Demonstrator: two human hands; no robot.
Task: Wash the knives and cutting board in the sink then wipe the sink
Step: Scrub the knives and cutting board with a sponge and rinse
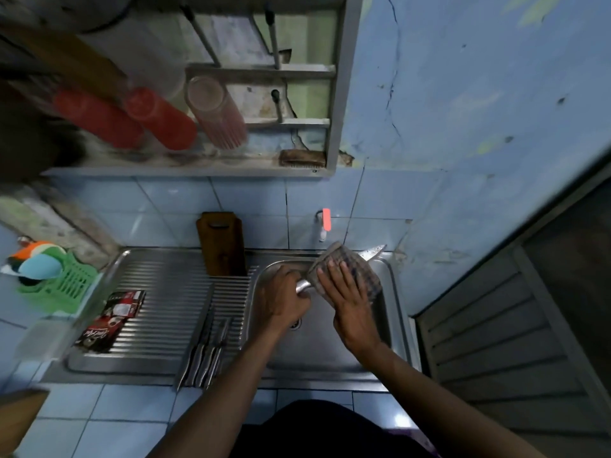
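A home kitchen, probably: a steel sink [393,292] with ribbed drainboard [165,309], blue wall tiles [165,200], and a blurred dish rack [264,94] holding cups.

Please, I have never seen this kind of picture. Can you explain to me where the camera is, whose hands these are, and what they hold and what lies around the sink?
There is no machine here. One wide-angle camera sits on a person's head and looks forward and down, so the two arms reaching in from below are that person's own.

The left hand grips the handle of a large knife over the sink basin. The right hand presses a checked cloth flat against the blade; only the tip sticks out.

On the ribbed draining board lie several more knives side by side and a red and black packet. A wooden cutting board leans on the tiled wall. A tap with a red handle is above the basin, and a green basket stands at the left.
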